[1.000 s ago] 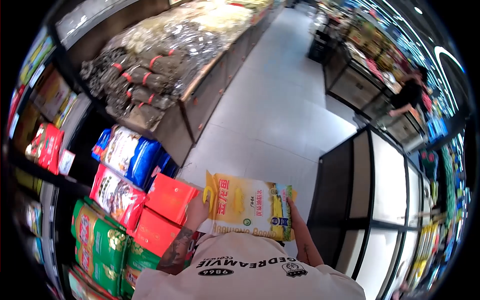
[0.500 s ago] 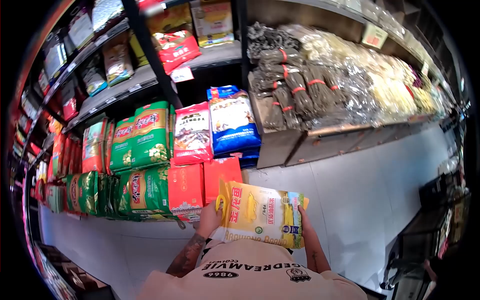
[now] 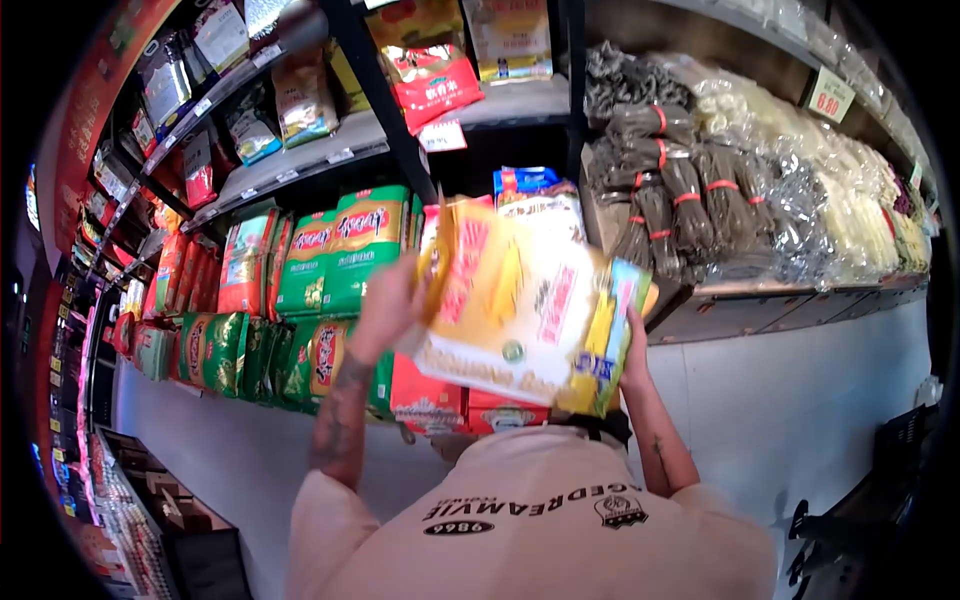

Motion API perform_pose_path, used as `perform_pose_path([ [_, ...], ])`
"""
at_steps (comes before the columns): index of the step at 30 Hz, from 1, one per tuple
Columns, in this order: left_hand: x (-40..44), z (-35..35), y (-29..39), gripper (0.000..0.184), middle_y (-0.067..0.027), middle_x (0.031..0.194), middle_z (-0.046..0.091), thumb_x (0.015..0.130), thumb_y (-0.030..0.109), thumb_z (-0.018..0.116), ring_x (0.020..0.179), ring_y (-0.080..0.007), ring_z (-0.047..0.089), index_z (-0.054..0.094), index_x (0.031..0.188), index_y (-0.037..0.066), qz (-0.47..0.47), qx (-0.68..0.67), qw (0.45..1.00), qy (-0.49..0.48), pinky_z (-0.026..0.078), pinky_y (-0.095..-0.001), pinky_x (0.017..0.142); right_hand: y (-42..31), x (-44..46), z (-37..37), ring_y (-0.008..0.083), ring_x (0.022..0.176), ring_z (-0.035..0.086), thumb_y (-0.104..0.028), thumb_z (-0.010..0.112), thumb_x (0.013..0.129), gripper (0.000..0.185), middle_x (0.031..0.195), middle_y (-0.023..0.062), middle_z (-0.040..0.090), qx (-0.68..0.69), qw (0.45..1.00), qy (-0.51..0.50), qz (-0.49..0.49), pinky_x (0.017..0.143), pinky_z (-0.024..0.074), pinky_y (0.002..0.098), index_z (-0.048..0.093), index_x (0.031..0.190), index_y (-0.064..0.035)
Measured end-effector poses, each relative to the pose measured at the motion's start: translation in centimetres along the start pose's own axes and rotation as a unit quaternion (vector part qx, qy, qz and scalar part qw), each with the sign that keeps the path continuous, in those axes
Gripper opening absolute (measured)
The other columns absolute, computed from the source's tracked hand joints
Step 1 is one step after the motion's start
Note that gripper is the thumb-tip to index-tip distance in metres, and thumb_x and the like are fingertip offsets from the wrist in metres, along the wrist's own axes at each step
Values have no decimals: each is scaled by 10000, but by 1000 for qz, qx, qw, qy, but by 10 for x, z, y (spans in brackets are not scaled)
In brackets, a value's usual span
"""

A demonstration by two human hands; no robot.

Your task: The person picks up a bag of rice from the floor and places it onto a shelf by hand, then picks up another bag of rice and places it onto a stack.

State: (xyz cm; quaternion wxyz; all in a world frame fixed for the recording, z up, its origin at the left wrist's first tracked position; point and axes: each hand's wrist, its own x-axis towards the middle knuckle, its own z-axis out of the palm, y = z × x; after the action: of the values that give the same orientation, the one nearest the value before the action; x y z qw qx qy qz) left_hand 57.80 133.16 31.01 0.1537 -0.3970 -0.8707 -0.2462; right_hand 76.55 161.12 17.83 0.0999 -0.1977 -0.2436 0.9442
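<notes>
- Between our 2 hands, we hold the bag (image 3: 520, 315), yellow and white, raised in front of our shirt (image 3: 560, 510), its printed face toward the camera and its lower edge sloping down to the right.
- With the left hand (image 3: 393, 300), we grip the bag at its yellow handle (image 3: 437, 255); the hand is blurred, so we cannot tell how far the fingers wrap.
- With the right hand (image 3: 637, 350), we hold the opposite edge, fingers partly hidden.
- Behind the bag, we see red packs (image 3: 430, 395) below and a blue-topped pack (image 3: 540, 200) above, both partly covered.
- Left of these, we find green packs (image 3: 350, 240) in 2 levels.
- Above, we note a red pouch (image 3: 436, 88) on the shelf (image 3: 520, 102).
- To the right, we observe dark bundles (image 3: 690, 190) with red bands, beside pale bundles (image 3: 855, 215) in clear plastic.
</notes>
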Motion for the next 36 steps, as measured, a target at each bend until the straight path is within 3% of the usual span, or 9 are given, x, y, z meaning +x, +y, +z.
perform_pose_path([
  [8, 215, -137, 85, 101, -165, 656, 541, 732, 40, 552, 635, -353, 551, 487, 808, 52, 118, 181, 971, 100, 418, -398, 533, -96, 134, 151, 197, 872, 568, -411, 350, 890, 483, 1016, 92, 566, 104, 960, -131, -224, 787, 458, 324, 464, 1162, -29],
  [19, 428, -194, 168, 154, -152, 726, 574, 804, 61, 550, 671, -326, 576, 478, 932, 13, 233, 490, 821, 179, 453, -365, 577, -185, 248, 290, 250, 1148, 413, -495, 367, 859, 637, 1268, 107, 409, 303, 898, -200, -250, 978, 308, 374, 318, 1299, -37],
  [22, 467, -196, 190, 283, -163, 862, 588, 834, 156, 550, 769, -341, 573, 452, 1080, 55, 261, 521, 772, 251, 457, -383, 619, -210, 265, 336, 254, 1168, 387, -529, 383, 842, 685, 1292, 110, 378, 315, 885, -199, -280, 987, 293, 383, 294, 1310, -37],
  [23, 478, -204, 193, 389, -171, 1033, 558, 835, 213, 558, 938, -336, 540, 418, 1171, 75, 262, 574, 732, 256, 452, -388, 745, -217, 282, 351, 252, 1165, 387, -544, 384, 838, 696, 1295, 110, 374, 324, 873, -235, -280, 985, 295, 382, 295, 1308, -39],
  [24, 464, -171, 224, 497, -192, 1187, 467, 781, 115, 589, 1116, -329, 439, 384, 1222, 11, 245, 549, 740, 301, 355, -389, 939, -224, 299, 365, 249, 1163, 387, -560, 385, 834, 708, 1297, 111, 370, 331, 861, -269, -278, 983, 296, 381, 295, 1307, -40],
  [27, 475, -164, 206, 537, -213, 1206, 443, 753, 110, 620, 1110, -366, 437, 381, 1227, 24, 248, 561, 713, 341, 362, -411, 930, -259, 330, 414, 233, 1152, 395, -536, 386, 856, 676, 1288, 119, 378, 294, 876, -232, -303, 974, 306, 379, 313, 1294, -25],
  [30, 496, -171, 151, 416, -167, 1103, 520, 779, 242, 592, 985, -318, 530, 455, 1154, 123, 278, 580, 697, 316, 456, -412, 737, -282, 363, 464, 240, 1131, 417, -450, 484, 854, 678, 1289, 167, 374, 333, 859, -196, -336, 949, 338, 347, 273, 1292, 22],
  [31, 497, -165, 142, 601, -161, 1280, 390, 762, 275, 610, 1141, -320, 421, 358, 1291, 140, 204, 586, 736, 272, 407, -430, 861, -290, 364, 477, 248, 1132, 418, -429, 511, 851, 691, 1300, 185, 362, 349, 843, -199, -358, 947, 345, 340, 253, 1296, 32],
  [36, 526, -135, 108, 620, -203, 1273, 390, 750, 251, 621, 1141, -364, 415, 349, 1289, 113, 118, 546, 800, 221, 390, -434, 913, -326, 399, 555, 327, 1236, 330, -468, 449, 865, 771, 1357, 270, 235, 212, 912, -79, -341, 992, 308, 420, 137, 1308, 82],
])
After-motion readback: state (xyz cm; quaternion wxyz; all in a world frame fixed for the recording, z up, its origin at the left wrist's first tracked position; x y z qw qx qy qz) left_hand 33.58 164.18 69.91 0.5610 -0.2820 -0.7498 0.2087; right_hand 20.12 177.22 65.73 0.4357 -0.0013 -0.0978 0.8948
